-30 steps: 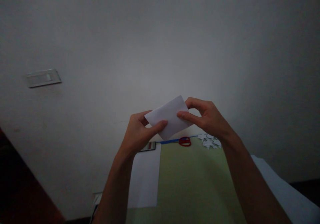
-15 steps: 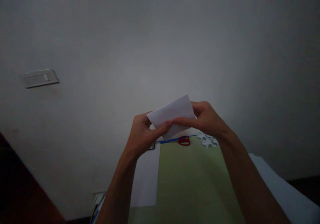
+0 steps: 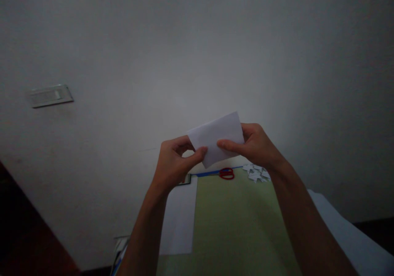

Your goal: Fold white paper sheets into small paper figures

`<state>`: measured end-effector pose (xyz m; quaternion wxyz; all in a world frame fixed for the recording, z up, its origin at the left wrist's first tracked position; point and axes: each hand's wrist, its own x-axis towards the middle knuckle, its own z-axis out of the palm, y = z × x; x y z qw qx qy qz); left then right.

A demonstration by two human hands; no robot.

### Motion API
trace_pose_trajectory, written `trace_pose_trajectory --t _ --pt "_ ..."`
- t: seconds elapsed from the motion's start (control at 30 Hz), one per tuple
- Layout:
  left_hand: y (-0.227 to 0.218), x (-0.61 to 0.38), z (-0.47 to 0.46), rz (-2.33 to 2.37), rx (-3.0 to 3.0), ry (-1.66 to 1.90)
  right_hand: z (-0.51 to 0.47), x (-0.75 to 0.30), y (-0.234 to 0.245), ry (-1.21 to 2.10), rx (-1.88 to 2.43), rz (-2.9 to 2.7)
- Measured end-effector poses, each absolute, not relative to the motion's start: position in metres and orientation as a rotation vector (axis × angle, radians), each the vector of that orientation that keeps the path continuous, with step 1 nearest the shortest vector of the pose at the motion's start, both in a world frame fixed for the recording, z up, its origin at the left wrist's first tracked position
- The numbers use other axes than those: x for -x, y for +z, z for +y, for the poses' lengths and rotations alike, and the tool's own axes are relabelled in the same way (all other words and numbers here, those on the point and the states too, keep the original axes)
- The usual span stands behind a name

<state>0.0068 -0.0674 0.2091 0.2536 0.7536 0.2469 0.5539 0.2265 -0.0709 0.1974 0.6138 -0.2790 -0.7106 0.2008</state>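
Note:
A small white piece of paper (image 3: pixel 215 134), seemingly folded, is held up in the air above the far edge of the table. My left hand (image 3: pixel 177 159) pinches its lower left side, thumb in front and fingers behind. On the right side, my right hand (image 3: pixel 254 144) grips it with the thumb flat across the front face; the other fingers are mostly hidden behind the paper. Below the paper lie red-handled scissors (image 3: pixel 227 173) at the table's back edge. Several white paper stars (image 3: pixel 256 172) are heaped to the right of them.
The table has a green top (image 3: pixel 234 222). A white sheet (image 3: pixel 178 222) lies on its left part, with a dark-edged flat object (image 3: pixel 186 180) at the sheet's top. A white wall (image 3: pixel 191 54) rises behind, bearing a switch plate (image 3: pixel 51 96) at left. White material (image 3: pixel 344 231) shows at right.
The paper has moved slightly up and to the right. My thumbs, close together before, are now apart, the left one nearer the paper's left edge.

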Motion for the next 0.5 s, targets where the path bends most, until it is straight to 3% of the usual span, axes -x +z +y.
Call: trace_pose_trajectory --t 0.5 --pt "0.197 0.001 -0.041 0.952 -2.009 1.548 -0.048 -0.226 0.185 0.580 0.701 -1.560"
